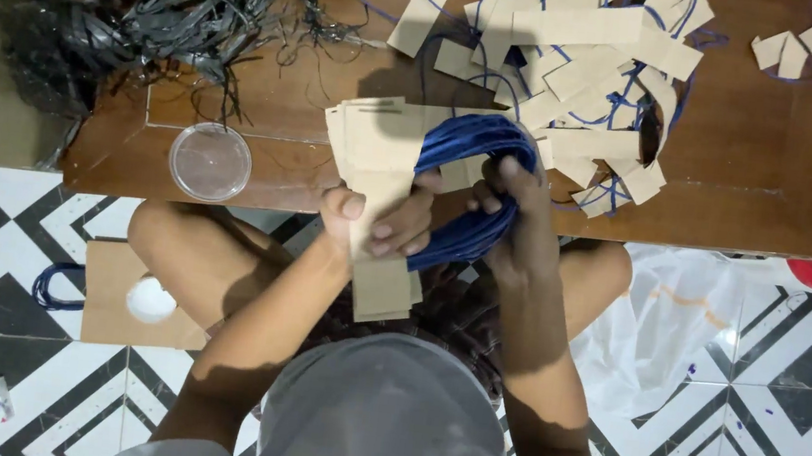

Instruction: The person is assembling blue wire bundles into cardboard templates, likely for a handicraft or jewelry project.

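1. Blue cord, gathered into a thick looped bundle point(465, 189), sits between both hands above the near edge of the wooden table point(730, 207), over the person's lap.
2. The left hand point(377, 220) pinches a stack of tan cardboard pieces point(382, 165) between thumb and fingers; the stack runs from the table edge down toward the lap, and it touches the bundle's left side.
3. The right hand point(517, 220) is wrapped around the bundle's right side, its fingers curled shut on the cords, thumb on top.
4. Judging from this, the step in hand looks like sorting or pairing: cord loops held in one hand, cardboard pieces in the other, brought together at the middle.
5. The next move would call for freeing a single loop from the bundle without loosening the rest, while the left grip keeps the stack square.
6. Further back on the table lies a loose heap of cardboard strips with blue cords point(584, 66), and to the left a tangle of dark plastic strips point(146, 20).
7. A clear round lid point(210, 161) rests near the table's front edge, left of the hands.
8. On the patterned tile floor point(760, 396), beside the left knee, lies a flat cardboard piece with a round hole point(117, 303) and a blue loop on it.
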